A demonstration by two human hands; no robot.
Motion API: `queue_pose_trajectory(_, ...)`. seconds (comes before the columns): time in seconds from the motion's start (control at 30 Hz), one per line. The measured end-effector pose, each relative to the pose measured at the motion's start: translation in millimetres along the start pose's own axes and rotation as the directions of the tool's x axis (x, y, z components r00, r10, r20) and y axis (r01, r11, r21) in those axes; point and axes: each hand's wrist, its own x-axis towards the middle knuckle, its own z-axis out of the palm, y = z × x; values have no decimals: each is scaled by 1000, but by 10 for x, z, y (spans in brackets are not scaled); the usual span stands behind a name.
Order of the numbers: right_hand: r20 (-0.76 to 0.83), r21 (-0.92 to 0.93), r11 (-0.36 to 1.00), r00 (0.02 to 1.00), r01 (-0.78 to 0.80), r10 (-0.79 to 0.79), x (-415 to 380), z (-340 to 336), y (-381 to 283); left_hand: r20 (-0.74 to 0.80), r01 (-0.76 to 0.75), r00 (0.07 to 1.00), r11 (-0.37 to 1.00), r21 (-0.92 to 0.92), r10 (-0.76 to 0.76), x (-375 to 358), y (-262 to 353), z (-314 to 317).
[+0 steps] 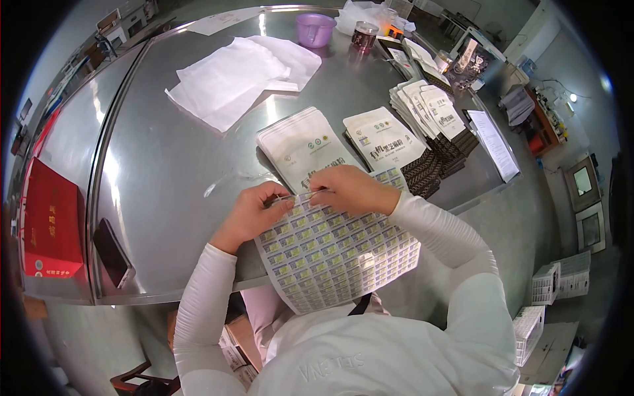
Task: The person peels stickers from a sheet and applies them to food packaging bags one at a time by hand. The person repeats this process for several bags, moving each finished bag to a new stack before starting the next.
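Note:
A large sheet of small green and yellow stickers [337, 251] hangs over the table's front edge towards my lap. My left hand [257, 211] pinches its top edge near the left corner. Close beside it, my right hand [347, 189] has its fingers closed at the same top edge, over the sheet. Just beyond my hands lies a stack of white printed pouches [300, 142]. Right of that stack is a second pile of pouches [386, 142], with dark patterned lower ends. Whether a single sticker is between my fingertips cannot be made out.
On the metal table [165, 165] are white sheets [231, 79], a purple cup [315, 31], a jar [364, 35], fanned pouches [439, 112] and a printed paper [492, 142]. A phone [113, 253] and red bag [53, 221] lie left.

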Motion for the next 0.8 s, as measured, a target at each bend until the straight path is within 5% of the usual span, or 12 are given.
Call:
queue_pose_trajectory(0.23,8,-36,999,1000,31,-31,-19,-24,32,65,106,992,994,26,-107,-24,121,-61)
queue_pose_trajectory(0.33,-173,115,992,985,45,-24,-56,23,-35,60,104,993,994,15,-105,-21,117,-63)
queue_pose_trajectory(0.53,-394,-1,949,872,314,-289,-15,141,28,36,77,996,997,6,-77,-21,90,-56)
queue_pose_trajectory(0.63,-401,317,933,916,168,-29,65,23,18,7,4,1000,1000,24,-4,-23,55,-47)
queue_pose_trajectory(0.7,-232,306,952,971,24,50,216,-68,135,-30,-147,988,989,31,148,-13,-18,4)
queue_pose_trajectory(0.8,-98,278,959,991,-61,91,448,-63,300,27,-100,995,990,100,97,-14,12,-6)
